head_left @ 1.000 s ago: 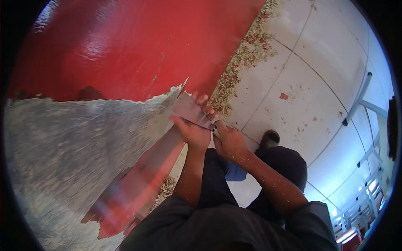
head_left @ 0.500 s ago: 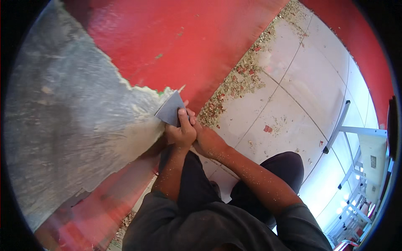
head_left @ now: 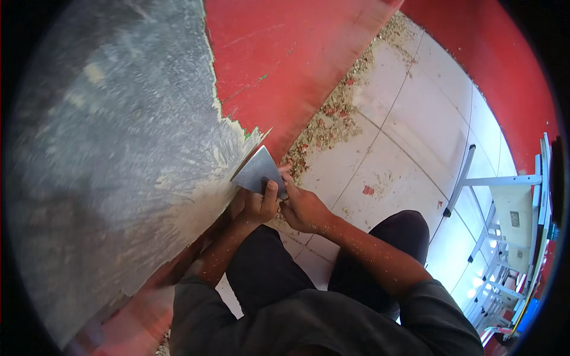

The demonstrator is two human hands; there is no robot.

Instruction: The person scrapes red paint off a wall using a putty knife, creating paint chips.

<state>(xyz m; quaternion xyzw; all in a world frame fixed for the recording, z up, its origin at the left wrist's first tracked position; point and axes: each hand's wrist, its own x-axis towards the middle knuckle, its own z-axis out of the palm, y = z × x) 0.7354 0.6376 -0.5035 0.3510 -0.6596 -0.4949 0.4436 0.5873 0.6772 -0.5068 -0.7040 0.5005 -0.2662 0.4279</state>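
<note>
A flat metal scraper [head_left: 258, 170], its broad blade grey and shiny, is held up against a red-painted wall [head_left: 267, 65], with its front edge at the border of a large stripped patch [head_left: 130, 136]. The left hand [head_left: 259, 206] grips the scraper low on the blade, thumb [head_left: 272, 187] pressed along the near face and the other fingers behind it. The right hand [head_left: 306, 209] is just to the right of the scraper's base, its fingers curled in; the handle is mostly hidden there, but they seem to be gripping it. Just above the scraper's front edge, a thin pale sliver [head_left: 259, 142] stands out from the wall. The stripped patch, mottled grey and cream with a ragged edge, spreads to the left of the scraper, while glossy red paint remains above it. To the upper right of the scraper, crumbs and red chips [head_left: 332, 118] lie in a band along the foot of the wall, on a pale tiled floor [head_left: 424, 124]. A larger red flake [head_left: 369, 190] lies apart on the tiles, right of the scraper. Well to the scraper's right stands furniture with pale metal legs [head_left: 502, 180]. Below the scraper are the person's dark-trousered knees [head_left: 399, 234] and both forearms [head_left: 377, 255], dotted with pale specks.
</note>
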